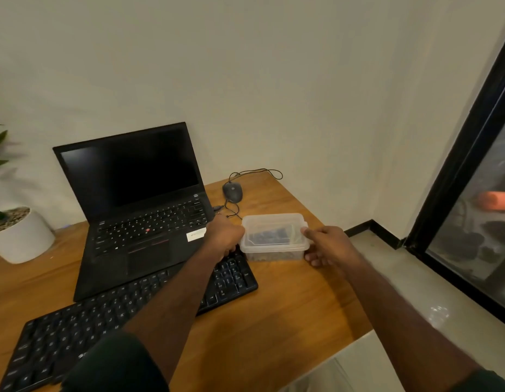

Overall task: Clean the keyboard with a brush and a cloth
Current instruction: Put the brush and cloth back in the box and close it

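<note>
1. Where the wooden desk (274, 321) runs toward the viewer, the black keyboard (84, 329) lies slantwise on it, its left end near the bottom left corner of the view and its number pad (231, 275) just below the plastic box (275, 236). Pale letters show on the keys, too blurred to read; a scrap of pale print at the front edge is cut off by the sleeve.
2. Neither brush nor cloth can be told apart; dark contents show dimly through the lid of the clear box.
3. Left hand (224, 236): fingers curled against the left end of the box, above the top right corner of the keyboard. The forearm crosses over the keyboard.
4. Right hand (327, 244): thumb on the right lid tab, fingers curled under the right end of the box.
5. Box: lid on, held between both hands at the right of the keyboard; whether it rests on the desk cannot be told.
6. Open black laptop (138, 199): dark screen, red dot amid its keys, a white sticker (196, 235) whose print is unreadable. It stands just behind the keyboard.
7. Wired mouse (232, 191): behind the box, cable looped near the wall.
8. White plant pot (22, 239): far left, filled with pebbles.
</note>
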Motion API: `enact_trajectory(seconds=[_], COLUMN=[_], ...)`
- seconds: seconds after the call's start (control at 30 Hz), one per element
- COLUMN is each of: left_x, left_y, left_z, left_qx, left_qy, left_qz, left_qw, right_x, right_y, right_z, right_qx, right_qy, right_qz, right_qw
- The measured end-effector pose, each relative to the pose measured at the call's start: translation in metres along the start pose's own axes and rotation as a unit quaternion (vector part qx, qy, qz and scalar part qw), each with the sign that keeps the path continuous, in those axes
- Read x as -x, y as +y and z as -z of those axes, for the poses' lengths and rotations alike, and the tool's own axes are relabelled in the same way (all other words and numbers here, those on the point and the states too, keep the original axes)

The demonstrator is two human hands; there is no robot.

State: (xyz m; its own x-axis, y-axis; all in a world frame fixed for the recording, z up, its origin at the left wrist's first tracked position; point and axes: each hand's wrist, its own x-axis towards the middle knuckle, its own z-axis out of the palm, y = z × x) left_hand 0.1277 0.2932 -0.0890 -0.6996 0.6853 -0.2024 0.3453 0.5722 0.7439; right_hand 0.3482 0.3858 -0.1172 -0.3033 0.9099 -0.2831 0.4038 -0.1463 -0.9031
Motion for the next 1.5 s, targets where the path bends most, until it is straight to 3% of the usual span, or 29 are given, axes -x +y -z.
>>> enact_trajectory(seconds=[0.1, 0.2, 0.33, 0.63, 0.8, 1.17, 1.3, 1.5], left_x=[0.004, 0.002, 0.000, -0.002, 0.000, 0.012, 0.016, 0.023], left_y=[-0.008, -0.018, -0.019, -0.016, -0.006, 0.001, -0.001, -0.005], left_z=[-0.002, -0.001, 0.000, 0.000, -0.005, -0.017, -0.019, -0.027], left_qx=[0.024, 0.057, 0.073, 0.062, 0.046, 0.126, 0.166, 0.198], left_qy=[0.010, 0.017, 0.013, 0.003, -0.011, -0.142, -0.126, -0.039], left_qz=[-0.009, -0.015, -0.022, -0.032, -0.046, 0.001, 0.032, 0.051], left_qw=[1.000, 0.998, 0.997, 0.998, 0.998, 0.982, 0.978, 0.978], right_x=[0.004, 0.005, 0.012, 0.023, 0.008, -0.006, -0.005, 0.000], right_y=[-0.001, -0.002, -0.008, -0.011, -0.016, -0.008, -0.007, -0.009], right_z=[-0.001, -0.004, -0.011, -0.020, -0.010, 0.007, 0.005, -0.001], right_qx=[-0.060, -0.065, 0.064, 0.179, 0.123, 0.059, 0.063, 0.082], right_qy=[-0.021, 0.015, 0.136, 0.181, 0.188, 0.199, 0.204, 0.210], right_qz=[-0.028, -0.020, 0.071, 0.178, 0.143, 0.108, 0.109, 0.115], right_qw=[0.998, 0.998, 0.986, 0.950, 0.964, 0.972, 0.971, 0.968])
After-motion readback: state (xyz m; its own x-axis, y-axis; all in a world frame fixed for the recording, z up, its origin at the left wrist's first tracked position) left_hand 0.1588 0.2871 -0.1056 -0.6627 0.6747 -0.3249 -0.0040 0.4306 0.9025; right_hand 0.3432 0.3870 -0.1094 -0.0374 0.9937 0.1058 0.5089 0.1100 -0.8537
